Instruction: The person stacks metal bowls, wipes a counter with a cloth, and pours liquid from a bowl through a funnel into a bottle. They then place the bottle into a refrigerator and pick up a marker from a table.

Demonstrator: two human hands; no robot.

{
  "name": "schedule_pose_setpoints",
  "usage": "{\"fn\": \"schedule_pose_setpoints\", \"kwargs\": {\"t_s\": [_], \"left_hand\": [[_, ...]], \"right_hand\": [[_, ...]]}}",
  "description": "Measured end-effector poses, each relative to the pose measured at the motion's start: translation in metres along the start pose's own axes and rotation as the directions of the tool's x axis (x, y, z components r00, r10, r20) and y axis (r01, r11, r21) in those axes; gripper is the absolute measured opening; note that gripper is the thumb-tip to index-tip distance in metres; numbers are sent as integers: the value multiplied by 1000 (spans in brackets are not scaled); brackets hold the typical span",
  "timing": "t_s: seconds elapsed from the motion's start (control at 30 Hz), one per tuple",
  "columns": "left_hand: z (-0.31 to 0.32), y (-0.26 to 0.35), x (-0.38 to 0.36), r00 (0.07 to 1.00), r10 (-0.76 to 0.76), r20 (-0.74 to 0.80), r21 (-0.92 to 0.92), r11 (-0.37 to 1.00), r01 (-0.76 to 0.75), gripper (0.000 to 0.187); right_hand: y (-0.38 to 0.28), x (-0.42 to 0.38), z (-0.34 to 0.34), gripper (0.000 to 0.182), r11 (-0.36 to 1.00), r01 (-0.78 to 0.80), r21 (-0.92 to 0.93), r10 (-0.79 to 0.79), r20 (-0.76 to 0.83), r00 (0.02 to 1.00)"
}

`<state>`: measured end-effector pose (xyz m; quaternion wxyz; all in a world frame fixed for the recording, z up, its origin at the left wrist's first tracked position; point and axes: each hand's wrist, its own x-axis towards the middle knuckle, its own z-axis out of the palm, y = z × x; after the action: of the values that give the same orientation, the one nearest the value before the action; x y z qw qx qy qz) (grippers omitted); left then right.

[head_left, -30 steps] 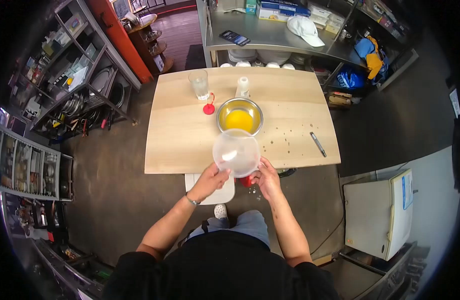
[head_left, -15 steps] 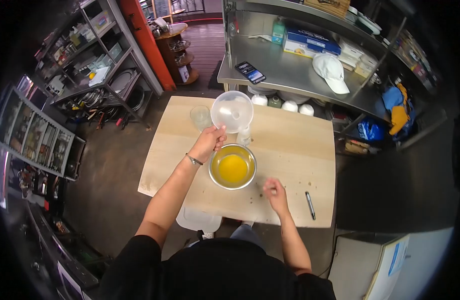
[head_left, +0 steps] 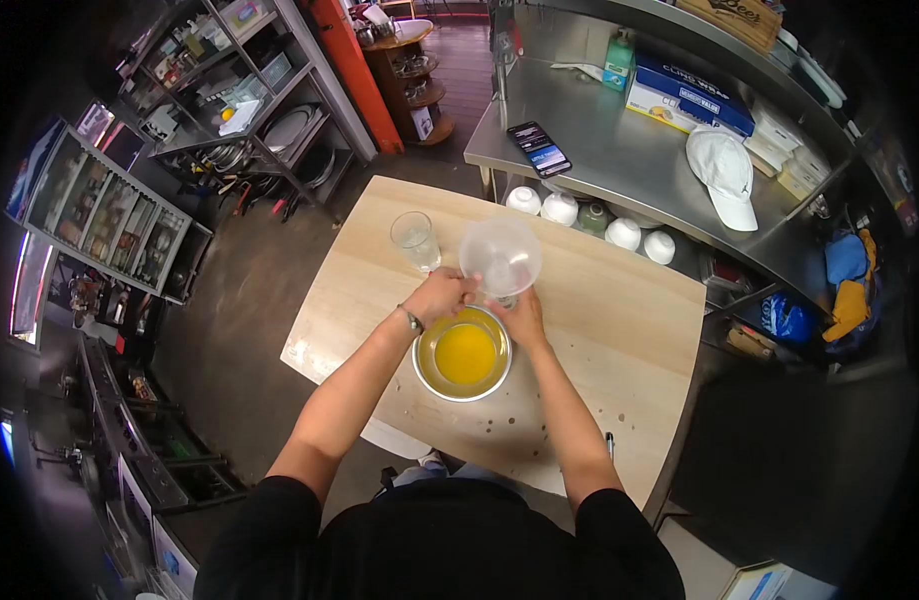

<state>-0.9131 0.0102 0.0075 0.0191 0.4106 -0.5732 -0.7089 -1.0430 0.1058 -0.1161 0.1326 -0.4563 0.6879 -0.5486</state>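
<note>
A translucent plastic funnel [head_left: 501, 252] is pinched at its near rim by my left hand [head_left: 445, 295], its wide mouth facing up. Beneath the funnel my right hand [head_left: 524, 320] is closed around a small see-through bottle [head_left: 506, 300], mostly hidden by the funnel and fingers. Just on my side of both hands stands a steel mixing bowl [head_left: 419, 378] with yellow liquid [head_left: 465, 354] in it. To the left of the funnel is a drinking glass [head_left: 416, 240].
Wet spots dot the wooden table [head_left: 599, 300] near its front edge. A marker [head_left: 609, 444] lies by my right forearm. Beyond the table, a steel counter [head_left: 609, 130] holds a phone [head_left: 539, 149], a cling wrap box [head_left: 691, 98] and a white cap [head_left: 721, 175].
My left hand has brought the funnel over the bottle, slightly right. My right hand has moved from beside the bowl up to the bottle and closed around it. The view has shifted.
</note>
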Motion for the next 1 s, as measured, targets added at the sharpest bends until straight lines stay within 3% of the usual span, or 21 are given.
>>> {"fn": "schedule_pose_setpoints", "kwargs": {"t_s": [0.17, 0.27, 0.33, 0.37, 0.4, 0.43, 0.47, 0.5, 0.53, 0.57, 0.63, 0.77, 0.83, 0.9, 0.93, 1.0], "left_hand": [[-4, -17, 10, 991, -122, 54, 107, 987, 116, 27], [-2, -16, 7, 991, -135, -18, -28, 991, 134, 32], [-25, -42, 22, 998, -4, -70, 11, 1000, 5, 38], [-35, -61, 37, 998, -9, -67, 10, 1000, 10, 38], [-44, -84, 56, 960, 224, -169, 290, 942, -169, 47], [-44, -88, 60, 863, 465, -196, 558, 777, -291, 58], [-42, -91, 65, 865, 462, -195, 554, 779, -292, 58], [-29, -79, 61, 777, 629, 17, 551, 643, -532, 61], [-18, -72, 61, 623, 750, 221, 488, 468, -737, 65], [-8, -71, 63, 625, 749, 221, 484, 472, -736, 65], [6, -72, 71, 664, 745, 67, 490, 555, -672, 64], [15, -93, 94, 702, 712, 17, 390, 642, -660, 59], [18, -105, 102, 723, 682, -112, 440, 686, -579, 54], [15, -110, 113, 684, 721, -107, 460, 646, -609, 50], [14, -113, 118, 646, 757, -100, 483, 604, -634, 46], [17, -119, 125, 615, 775, -144, 514, 590, -623, 42]], "right_hand": [[6, 5, 5, 45, 996, 92, -1, -92, -22, 996], [13, 5, 4, 36, 997, 74, 18, -75, 6, 997], [11, 4, 2, 36, 999, 21, 35, -23, 53, 998], [9, 4, 1, 34, 999, 46, 23, -47, 45, 998], [8, 4, 0, 33, 997, 70, 11, -71, 39, 997], [7, 5, 0, 33, 998, 67, 7, -68, 41, 997], [6, 5, -1, 32, 999, 31, 10, -31, 81, 996], [6, 4, -2, 32, 1000, -7, 12, 6, 121, 993], [8, 3, -1, 32, 1000, -12, 8, 11, 123, 992], [11, 3, 0, 32, 1000, 26, -9, -24, 115, 993], [8, 2, -4, 33, 998, 61, -28, -57, 111, 992], [22, 0, -7, 42, 997, -60, -54, 72, 278, 958], [29, -4, -4, 46, 989, -113, -91, 136, 313, 940], [32, -6, -4, 52, 968, -246, 43, 217, 342, 914], [31, -9, -5, 52, 967, -251, 39, 223, 343, 912], [25, -19, -11, 54, 931, -225, 287, 156, 245, 957]]}}
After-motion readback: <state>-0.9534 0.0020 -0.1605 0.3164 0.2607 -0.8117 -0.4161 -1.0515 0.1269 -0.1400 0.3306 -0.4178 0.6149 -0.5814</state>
